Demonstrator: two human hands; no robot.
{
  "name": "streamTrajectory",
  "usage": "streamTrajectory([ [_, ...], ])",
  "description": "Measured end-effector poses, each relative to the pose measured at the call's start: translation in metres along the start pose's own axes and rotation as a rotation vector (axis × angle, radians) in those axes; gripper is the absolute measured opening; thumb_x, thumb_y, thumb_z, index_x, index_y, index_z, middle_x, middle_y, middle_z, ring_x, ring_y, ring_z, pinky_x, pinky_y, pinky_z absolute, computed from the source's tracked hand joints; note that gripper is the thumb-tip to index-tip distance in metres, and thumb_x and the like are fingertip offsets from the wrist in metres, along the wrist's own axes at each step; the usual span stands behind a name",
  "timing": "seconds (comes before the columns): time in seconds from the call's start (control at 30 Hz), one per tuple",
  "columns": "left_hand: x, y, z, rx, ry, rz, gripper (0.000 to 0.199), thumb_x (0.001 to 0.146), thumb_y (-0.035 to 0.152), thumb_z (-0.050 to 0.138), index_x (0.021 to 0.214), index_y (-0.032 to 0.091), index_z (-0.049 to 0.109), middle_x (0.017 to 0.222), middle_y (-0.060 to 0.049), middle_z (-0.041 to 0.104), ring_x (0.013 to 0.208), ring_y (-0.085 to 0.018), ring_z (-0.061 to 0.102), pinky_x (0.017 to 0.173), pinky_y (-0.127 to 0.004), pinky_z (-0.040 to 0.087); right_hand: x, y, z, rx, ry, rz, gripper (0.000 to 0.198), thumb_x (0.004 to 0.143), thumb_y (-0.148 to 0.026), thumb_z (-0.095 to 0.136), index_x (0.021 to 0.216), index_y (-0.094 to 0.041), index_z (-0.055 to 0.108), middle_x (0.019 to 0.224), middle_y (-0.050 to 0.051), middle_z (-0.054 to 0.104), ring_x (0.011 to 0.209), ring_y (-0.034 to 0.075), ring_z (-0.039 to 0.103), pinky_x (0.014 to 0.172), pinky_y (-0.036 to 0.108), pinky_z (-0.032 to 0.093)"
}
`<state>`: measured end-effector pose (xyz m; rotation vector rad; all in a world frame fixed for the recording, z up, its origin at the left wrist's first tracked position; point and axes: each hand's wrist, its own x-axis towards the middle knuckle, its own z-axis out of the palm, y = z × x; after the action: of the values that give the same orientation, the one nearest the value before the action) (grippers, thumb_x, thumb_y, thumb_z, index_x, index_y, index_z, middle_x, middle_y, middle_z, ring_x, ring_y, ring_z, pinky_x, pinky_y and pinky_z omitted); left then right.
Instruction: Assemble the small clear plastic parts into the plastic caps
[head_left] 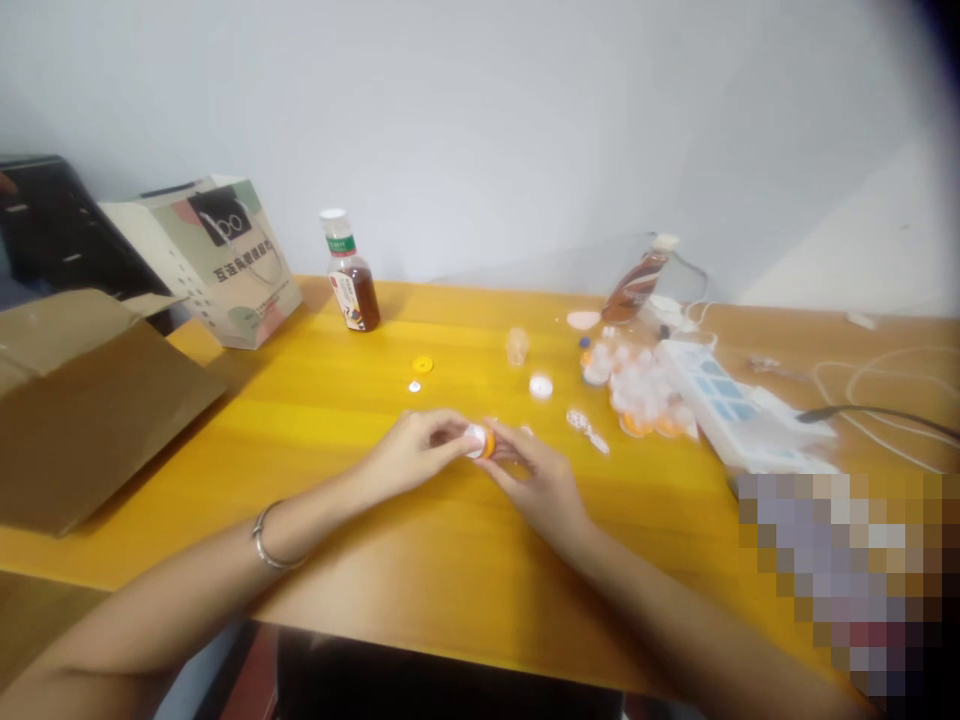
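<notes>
Above the middle of the table, a small round white-and-orange piece (480,441), much like a bottle cap, is pinched between both hands. My left hand (424,447) has its thumb and fingers closed on the white side. My right hand (541,480) grips the orange side with thumb and fingertips. Beyond my left hand lie a yellow disc (423,365) and a small white piece (415,387). A white round cap (541,387), a clear pale piece (517,346) and a white perforated strip (587,430) lie beyond my right hand. Blur hides finer detail.
A heap of white and orange pieces (646,385) sits beside a white tray (712,400) on the right. Two drink bottles, one upright (354,285) and one tilted (640,282), are at the back. A cardboard box (112,400) and paper bag (217,260) stand left; cables (885,410) lie right.
</notes>
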<state>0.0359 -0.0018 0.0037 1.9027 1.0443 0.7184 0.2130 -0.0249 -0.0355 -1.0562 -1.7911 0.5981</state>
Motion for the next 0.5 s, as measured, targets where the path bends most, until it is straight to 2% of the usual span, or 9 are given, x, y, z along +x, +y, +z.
streamTrajectory([
  [0.27,-0.0029,-0.0037,0.0049,0.091,0.056,-0.014,0.032,0.080,0.043,0.049,0.089,0.015,0.062,0.084,-0.005,0.067,0.073,-0.013,0.061,0.067,-0.023,0.046,-0.0023,-0.0022,0.0007,-0.028,-0.042,-0.037,0.030,0.076,-0.022,0.057,0.106,-0.023,0.052,0.091,0.003,0.066,0.076,0.014,0.065,0.076,0.031,0.053],
  [0.5,-0.0042,-0.0044,0.0060,0.073,0.065,-0.036,0.034,0.080,0.045,0.049,0.087,0.014,0.062,0.081,-0.005,0.067,0.070,-0.013,0.060,0.064,-0.023,0.046,-0.0039,-0.0028,0.0010,-0.085,-0.040,-0.068,0.028,0.078,-0.025,0.056,0.106,-0.026,0.053,0.090,0.002,0.067,0.076,0.015,0.064,0.075,0.031,0.053],
])
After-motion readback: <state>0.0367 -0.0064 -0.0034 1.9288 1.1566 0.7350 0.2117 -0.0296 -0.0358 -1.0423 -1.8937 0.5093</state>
